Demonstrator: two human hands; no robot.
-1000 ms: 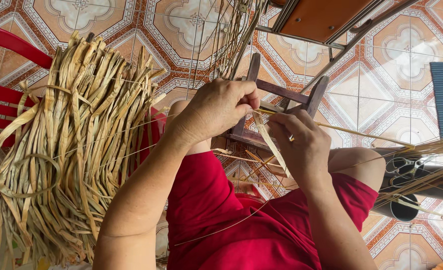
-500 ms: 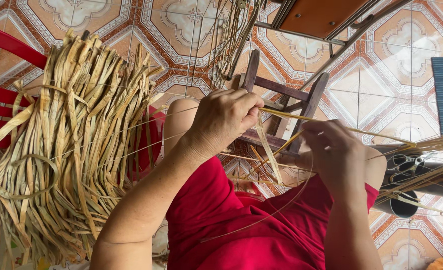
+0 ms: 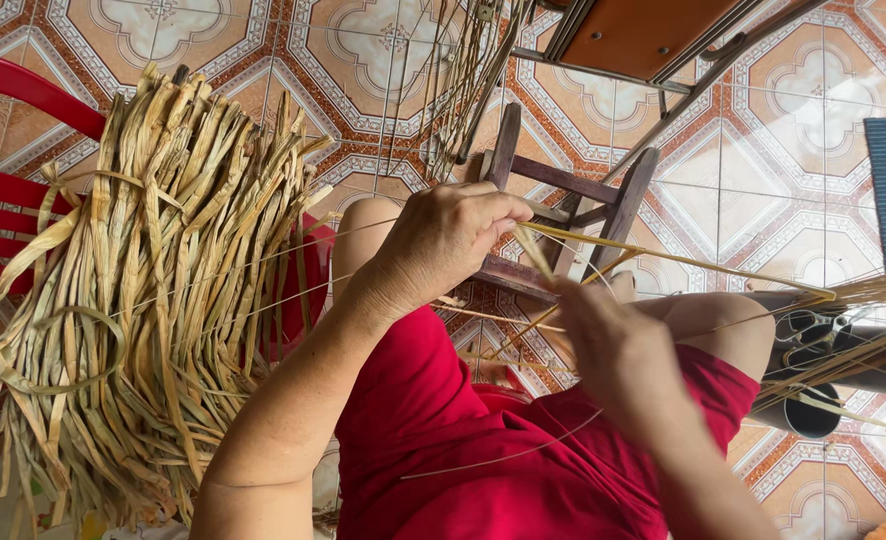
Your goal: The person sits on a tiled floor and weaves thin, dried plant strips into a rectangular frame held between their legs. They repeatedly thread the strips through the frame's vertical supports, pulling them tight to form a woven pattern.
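Observation:
My left hand is closed around thin dried straw strands in front of a small dark wooden stool. My right hand pinches the same strands lower down, fingers pointing toward the left hand. The strands stretch from my hands to the right, toward a loose bundle of straw. I sit in red clothing, with both knees bare above the tiled floor.
A big bundle of dried flat leaves lies over a red plastic chair at the left. Dark pipes lie at the right. A brown table with a metal frame stands at the top. Hanging strands dangle above the stool.
My right hand has slid down and away from the left hand along the strands. The left hand stays closed at the stool.

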